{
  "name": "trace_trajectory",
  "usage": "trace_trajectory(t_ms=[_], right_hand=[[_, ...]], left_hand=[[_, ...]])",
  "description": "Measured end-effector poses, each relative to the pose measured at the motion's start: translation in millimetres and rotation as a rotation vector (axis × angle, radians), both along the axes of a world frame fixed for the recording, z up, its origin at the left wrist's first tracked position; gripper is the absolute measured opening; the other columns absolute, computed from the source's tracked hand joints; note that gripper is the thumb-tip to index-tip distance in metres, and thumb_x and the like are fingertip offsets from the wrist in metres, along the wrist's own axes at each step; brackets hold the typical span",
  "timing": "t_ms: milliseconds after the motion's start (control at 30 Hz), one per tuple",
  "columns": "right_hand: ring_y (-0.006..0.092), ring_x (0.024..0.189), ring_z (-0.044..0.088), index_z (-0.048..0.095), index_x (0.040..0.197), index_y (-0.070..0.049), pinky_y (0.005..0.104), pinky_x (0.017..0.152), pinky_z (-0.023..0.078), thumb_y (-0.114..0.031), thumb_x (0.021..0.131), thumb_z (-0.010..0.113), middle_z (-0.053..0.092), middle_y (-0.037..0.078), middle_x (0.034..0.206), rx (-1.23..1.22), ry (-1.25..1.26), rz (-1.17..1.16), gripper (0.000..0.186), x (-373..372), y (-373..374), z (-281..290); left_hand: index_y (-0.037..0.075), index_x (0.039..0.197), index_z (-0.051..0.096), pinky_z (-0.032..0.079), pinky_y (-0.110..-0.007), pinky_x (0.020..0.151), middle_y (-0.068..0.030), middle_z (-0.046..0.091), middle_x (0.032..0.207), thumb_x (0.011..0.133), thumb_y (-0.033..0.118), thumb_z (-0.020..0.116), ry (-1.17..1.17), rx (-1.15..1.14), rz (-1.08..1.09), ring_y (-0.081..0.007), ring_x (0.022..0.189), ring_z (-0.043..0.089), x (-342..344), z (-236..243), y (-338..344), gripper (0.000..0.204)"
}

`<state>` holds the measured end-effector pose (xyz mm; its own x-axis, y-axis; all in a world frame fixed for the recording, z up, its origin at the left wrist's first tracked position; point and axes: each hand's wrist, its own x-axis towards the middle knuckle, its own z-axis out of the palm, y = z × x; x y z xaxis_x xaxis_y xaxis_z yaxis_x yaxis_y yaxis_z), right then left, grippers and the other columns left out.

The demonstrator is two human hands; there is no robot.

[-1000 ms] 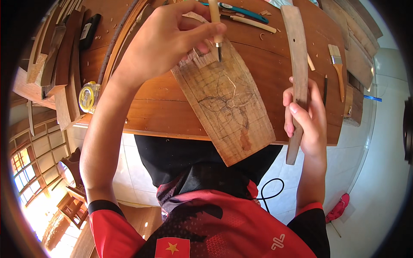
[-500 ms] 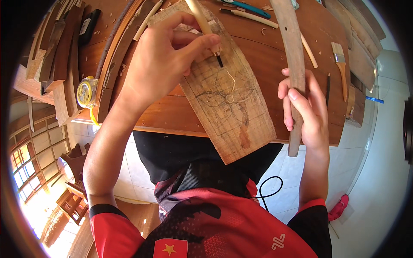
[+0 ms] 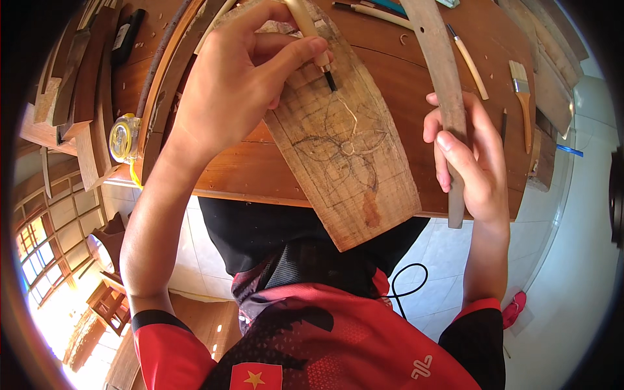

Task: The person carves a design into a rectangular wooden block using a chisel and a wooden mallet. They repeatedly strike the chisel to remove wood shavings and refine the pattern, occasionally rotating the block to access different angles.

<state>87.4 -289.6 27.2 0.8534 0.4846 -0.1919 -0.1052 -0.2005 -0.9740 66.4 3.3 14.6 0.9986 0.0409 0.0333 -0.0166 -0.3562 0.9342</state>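
Observation:
My left hand [image 3: 227,84] grips a carving chisel [image 3: 305,26] by its pale wooden handle. The dark tip points down at a wooden board [image 3: 338,214], close to the upper end of a light carved line. Pencilled on the board is a flower with several petals over a grid; a reddish-brown stain marks its lower part. The board's near end juts past the table edge above my lap. In my right hand [image 3: 471,156] is a long, slightly curved wooden stick [image 3: 445,71], held near its lower end, to the right of the board and apart from it.
On the brown table [image 3: 383,58] lie a flat paintbrush [image 3: 521,97], another pale-handled chisel [image 3: 469,65] and a pencil [image 3: 504,127]. A clear and yellow tape measure [image 3: 122,138] rests at the left edge. Wood pieces [image 3: 78,78] stack at left, more planks [image 3: 546,65] at right.
The chisel tip has shifted slightly up and left, off the carved line's end. My right hand and the stick have moved a little to the right. The view has also shifted slightly.

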Motion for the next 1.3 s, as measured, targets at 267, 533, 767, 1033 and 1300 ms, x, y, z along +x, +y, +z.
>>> trace_trajectory(t_ms=[267, 533, 767, 1033, 1300], right_hand=[[0.0032, 0.061, 0.049, 0.056, 0.132, 0.001, 0.0211, 0.049, 0.04, -0.017, 0.098, 0.069, 0.063, 0.001, 0.096, 0.001, -0.02, 0.039, 0.041, 3, 6, 3], [0.005, 0.053, 0.047, 0.051, 0.141, 0.008, 0.0201, 0.048, 0.037, -0.023, 0.107, 0.047, 0.061, 0.01, 0.098, -0.175, -0.216, 0.168, 0.047, 25, 18, 30], [0.0072, 0.052, 0.053, 0.059, 0.119, 0.006, 0.0225, 0.045, 0.044, -0.02, 0.105, 0.057, 0.061, 0.004, 0.086, -0.201, -0.326, 0.222, 0.029, 69, 30, 55], [0.0065, 0.049, 0.054, 0.059, 0.108, 0.004, 0.0219, 0.041, 0.044, -0.02, 0.106, 0.057, 0.06, 0.004, 0.081, -0.309, -0.337, 0.339, 0.024, 78, 48, 74], [0.0063, 0.049, 0.053, 0.06, 0.107, 0.005, 0.0215, 0.041, 0.044, -0.02, 0.106, 0.058, 0.059, 0.003, 0.08, -0.329, -0.337, 0.378, 0.025, 80, 53, 70]], left_hand=[[-0.007, 0.127, 0.058, 0.038, -0.017, 0.048, -0.0074, 0.08, 0.1, 0.103, 0.016, 0.066, 0.024, -0.003, 0.0, -0.0007, 0.052, 0.05, -1, 1, -2, 0.034], [-0.007, 0.127, 0.055, 0.064, -0.032, 0.087, -0.0179, 0.071, 0.109, 0.104, 0.007, 0.061, 0.027, -0.078, -0.094, -0.0225, 0.103, 0.074, -1, 34, -9, 0.027], [-0.008, 0.122, 0.056, 0.064, -0.036, 0.087, -0.02, 0.072, 0.108, 0.104, 0.009, 0.062, 0.104, -0.047, -0.233, -0.0273, 0.106, 0.074, 12, 38, 6, 0.025], [-0.009, 0.122, 0.056, 0.064, -0.037, 0.088, -0.0195, 0.073, 0.106, 0.104, 0.01, 0.061, 0.034, -0.049, -0.191, -0.0245, 0.1, 0.075, 11, 31, 2, 0.027], [-0.008, 0.122, 0.056, 0.064, -0.035, 0.088, -0.019, 0.073, 0.106, 0.104, 0.012, 0.062, 0.1, -0.097, -0.195, -0.0241, 0.099, 0.075, 10, 29, 5, 0.027]])
